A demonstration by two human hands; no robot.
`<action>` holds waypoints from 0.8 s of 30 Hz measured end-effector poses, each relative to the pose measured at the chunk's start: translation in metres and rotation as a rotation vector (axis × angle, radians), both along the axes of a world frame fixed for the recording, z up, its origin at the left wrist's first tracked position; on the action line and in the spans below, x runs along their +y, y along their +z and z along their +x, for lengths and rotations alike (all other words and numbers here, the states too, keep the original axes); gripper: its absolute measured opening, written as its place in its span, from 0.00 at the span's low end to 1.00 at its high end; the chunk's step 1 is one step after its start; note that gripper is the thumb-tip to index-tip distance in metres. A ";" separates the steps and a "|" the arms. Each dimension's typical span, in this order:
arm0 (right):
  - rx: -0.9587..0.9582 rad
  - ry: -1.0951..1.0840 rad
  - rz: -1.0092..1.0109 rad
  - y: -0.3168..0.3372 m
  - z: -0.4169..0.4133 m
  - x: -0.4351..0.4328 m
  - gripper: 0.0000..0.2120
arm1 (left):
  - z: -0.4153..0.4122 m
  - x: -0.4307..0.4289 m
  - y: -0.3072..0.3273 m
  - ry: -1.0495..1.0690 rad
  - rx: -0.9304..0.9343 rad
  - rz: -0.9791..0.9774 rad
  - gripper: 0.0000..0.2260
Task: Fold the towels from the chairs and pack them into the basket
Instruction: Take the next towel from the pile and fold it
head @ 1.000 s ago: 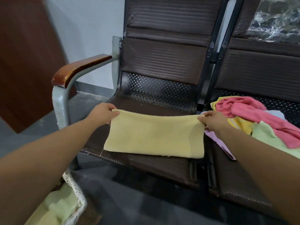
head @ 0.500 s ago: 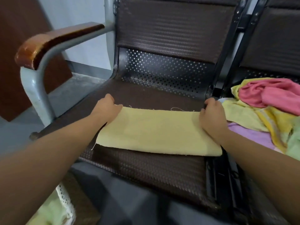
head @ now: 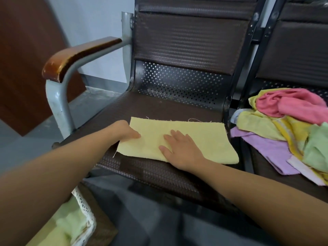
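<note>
Head view: at the lower left stands a basket point(head: 86, 212) with a white lace rim, and in it lies pale green cloth point(head: 71, 226), loosely bunched; the forearm cuts off the basket's left side. A yellow towel point(head: 198, 137) lies flat on the dark woven seat point(head: 156, 107), near its front edge, folded into a long rectangle with loose threads along the far edge. On the next seat point(head: 276, 176) to the right is a pile point(head: 284, 132) of unfolded towels: pink on top, with yellow, green and lilac ones under and around it. It lies just beside the towel, with the chair frames between them. The seat has a perforated metal back and, on its left, a grey post with a brown wooden armrest point(head: 79, 54). Behind are a pale wall point(head: 92, 23), a dark brown panel point(head: 26, 64) and a grey floor point(head: 26, 139). The left hand point(head: 124, 131) grips the towel's left edge, one digit on top and the others hidden. The right hand point(head: 181, 148) lies palm down on the middle of the towel, with its fingers straight and slightly spread, pressing it to the seat.
</note>
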State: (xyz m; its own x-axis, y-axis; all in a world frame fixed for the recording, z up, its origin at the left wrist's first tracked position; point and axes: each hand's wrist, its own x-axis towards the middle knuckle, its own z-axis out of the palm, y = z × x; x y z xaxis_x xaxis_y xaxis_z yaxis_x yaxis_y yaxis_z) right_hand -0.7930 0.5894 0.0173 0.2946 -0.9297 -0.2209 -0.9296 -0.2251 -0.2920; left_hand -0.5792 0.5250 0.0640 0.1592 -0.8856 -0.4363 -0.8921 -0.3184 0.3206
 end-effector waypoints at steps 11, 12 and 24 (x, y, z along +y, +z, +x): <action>-0.509 -0.244 0.148 0.020 -0.001 -0.001 0.24 | -0.015 0.019 0.020 -0.086 0.134 -0.342 0.09; -0.683 -0.366 0.200 0.024 -0.004 -0.005 0.23 | -0.024 0.020 0.026 -0.101 0.163 -0.378 0.09; -0.991 -0.883 0.271 0.026 -0.039 -0.024 0.10 | -0.065 0.032 0.025 -0.418 0.304 -0.295 0.07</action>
